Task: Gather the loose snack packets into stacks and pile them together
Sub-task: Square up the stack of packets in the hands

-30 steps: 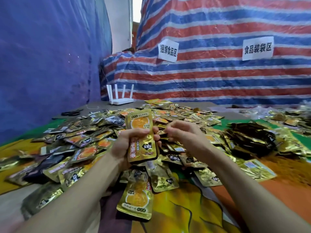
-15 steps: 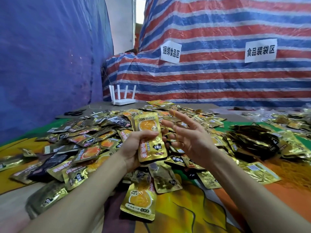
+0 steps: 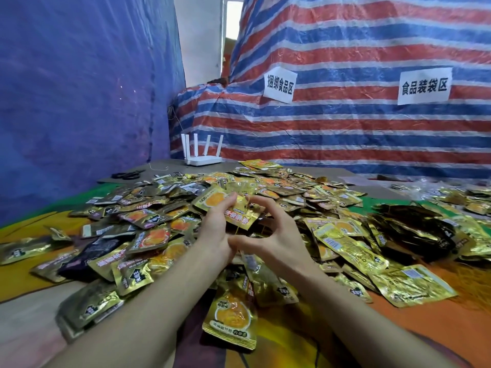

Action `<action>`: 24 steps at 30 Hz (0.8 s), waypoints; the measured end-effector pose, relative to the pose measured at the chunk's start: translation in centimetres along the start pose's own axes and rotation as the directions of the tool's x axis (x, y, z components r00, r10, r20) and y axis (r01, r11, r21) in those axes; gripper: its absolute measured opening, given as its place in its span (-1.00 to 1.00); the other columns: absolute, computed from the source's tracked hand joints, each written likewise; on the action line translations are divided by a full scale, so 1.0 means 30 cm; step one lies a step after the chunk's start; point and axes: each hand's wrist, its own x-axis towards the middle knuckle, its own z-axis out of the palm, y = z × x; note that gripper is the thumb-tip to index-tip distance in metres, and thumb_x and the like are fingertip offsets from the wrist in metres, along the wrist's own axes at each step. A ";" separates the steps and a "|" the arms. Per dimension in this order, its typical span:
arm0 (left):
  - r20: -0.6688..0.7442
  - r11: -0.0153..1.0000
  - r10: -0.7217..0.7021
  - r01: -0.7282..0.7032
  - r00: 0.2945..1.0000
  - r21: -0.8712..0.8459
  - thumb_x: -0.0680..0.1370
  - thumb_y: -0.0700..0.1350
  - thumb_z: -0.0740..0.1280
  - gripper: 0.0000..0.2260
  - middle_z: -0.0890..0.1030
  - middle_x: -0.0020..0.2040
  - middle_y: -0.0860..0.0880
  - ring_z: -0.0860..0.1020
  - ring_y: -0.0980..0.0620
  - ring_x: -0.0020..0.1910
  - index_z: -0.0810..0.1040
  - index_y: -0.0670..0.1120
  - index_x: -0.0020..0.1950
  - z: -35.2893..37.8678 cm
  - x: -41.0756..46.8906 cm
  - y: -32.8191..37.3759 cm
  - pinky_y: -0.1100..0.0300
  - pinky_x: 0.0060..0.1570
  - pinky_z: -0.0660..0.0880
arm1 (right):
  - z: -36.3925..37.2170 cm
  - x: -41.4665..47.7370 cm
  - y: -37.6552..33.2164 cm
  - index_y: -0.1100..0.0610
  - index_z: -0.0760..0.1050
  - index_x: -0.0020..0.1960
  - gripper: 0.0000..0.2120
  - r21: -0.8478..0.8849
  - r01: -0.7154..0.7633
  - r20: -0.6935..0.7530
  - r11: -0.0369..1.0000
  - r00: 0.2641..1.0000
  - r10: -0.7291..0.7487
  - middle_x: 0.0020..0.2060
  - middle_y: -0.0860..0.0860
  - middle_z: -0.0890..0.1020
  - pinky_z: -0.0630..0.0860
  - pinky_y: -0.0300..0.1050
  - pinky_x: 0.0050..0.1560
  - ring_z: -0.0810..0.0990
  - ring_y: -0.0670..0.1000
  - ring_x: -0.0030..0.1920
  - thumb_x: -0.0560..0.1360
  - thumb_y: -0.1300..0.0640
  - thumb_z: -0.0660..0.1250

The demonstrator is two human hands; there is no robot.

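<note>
The gold foil snack packet (image 3: 225,205), upright half a second ago, now tilts with its top leaning left, held above the heap. The left hand (image 3: 215,229) grips it, fingers curled round its lower part. The right hand (image 3: 279,237), spread open before, now arcs finger and thumb at the packet's right edge; whether it pinches cannot be told. Below lies the heap of loose gold packets (image 3: 265,187) on a yellow-and-orange cloth (image 3: 292,341), with a pile of dark brown packets (image 3: 409,229) to the right and a white four-antenna router (image 3: 203,155) behind.
</note>
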 end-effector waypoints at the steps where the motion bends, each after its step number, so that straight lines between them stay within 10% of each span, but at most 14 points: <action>1: 0.051 1.000 -0.029 0.029 0.998 -0.011 0.44 -0.02 0.48 -0.63 0.69 0.06 -0.26 0.71 -0.24 -0.05 0.66 -0.21 0.16 0.002 -0.003 -0.003 -0.08 -0.13 0.67 | 0.005 0.001 0.004 -0.17 0.45 0.37 -0.28 0.007 0.002 -0.019 1.000 1.000 -0.002 0.26 -0.13 0.51 0.43 -0.21 0.31 0.47 -0.20 0.26 0.27 0.04 0.63; 4: 0.159 1.000 -0.021 0.021 0.987 -0.001 0.39 -0.07 0.45 -0.80 0.73 -0.09 -0.18 0.73 -0.15 -0.14 0.77 -0.16 -0.12 0.012 0.002 -0.023 -0.01 -0.28 0.67 | 0.001 0.006 0.017 -0.07 0.46 0.39 -0.27 0.076 0.016 -0.027 0.997 1.000 -0.014 0.27 -0.12 0.53 0.42 -0.33 0.31 0.49 -0.21 0.28 0.30 0.18 0.64; 16: 0.291 0.999 -0.028 0.021 0.956 0.027 0.49 -0.03 0.38 -0.66 0.66 0.23 -0.14 0.65 -0.11 0.18 0.69 -0.10 0.23 0.019 -0.003 -0.031 -0.04 0.28 0.52 | -0.010 0.025 0.022 0.03 0.44 0.20 -0.41 -0.138 0.109 -0.150 0.984 0.980 -0.130 0.11 -0.01 0.51 0.55 -0.13 0.17 0.53 -0.07 0.15 0.24 0.16 0.59; 24: 0.227 0.961 0.014 -0.075 0.974 0.265 0.41 0.04 0.47 -0.79 0.72 -0.13 -0.08 0.70 -0.04 -0.25 0.76 -0.07 -0.09 0.018 0.003 -0.066 0.14 -0.39 0.59 | -0.057 0.035 -0.001 0.01 0.25 0.41 -0.23 -0.429 0.057 0.050 0.901 0.998 -0.039 0.20 -0.03 0.55 0.58 -0.05 0.15 0.56 -0.02 0.17 0.32 -0.03 0.54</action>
